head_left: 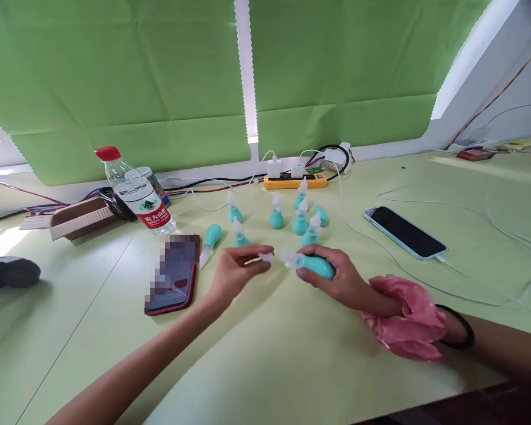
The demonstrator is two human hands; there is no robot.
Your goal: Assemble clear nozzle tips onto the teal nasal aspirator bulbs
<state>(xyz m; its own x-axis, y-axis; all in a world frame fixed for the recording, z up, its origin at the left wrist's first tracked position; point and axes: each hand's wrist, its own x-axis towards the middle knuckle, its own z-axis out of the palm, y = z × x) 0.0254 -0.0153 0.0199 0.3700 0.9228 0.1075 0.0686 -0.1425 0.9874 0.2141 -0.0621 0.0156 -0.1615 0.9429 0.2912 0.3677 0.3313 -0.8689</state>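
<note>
My right hand (pixel 336 280) grips a teal rubber bulb with a clear nozzle (pixel 314 264), held sideways just above the pale green table (pixel 269 354), nozzle pointing left. My left hand (pixel 236 271) pinches a small clear cap (pixel 266 257) between thumb and fingers, a few centimetres from the nozzle tip. Behind the hands several more teal bulbs (pixel 276 217) stand upright, and one bulb (pixel 210 239) lies on its side. A pink scrunchie (pixel 407 319) and a black band sit on my right wrist.
A red phone (pixel 172 274) lies left of my left hand; a second phone (pixel 405 232) charges at right, its white cable looping over the table. At the back are a water bottle (pixel 137 195), a cardboard box (pixel 77 217) and an orange power strip (pixel 294 179).
</note>
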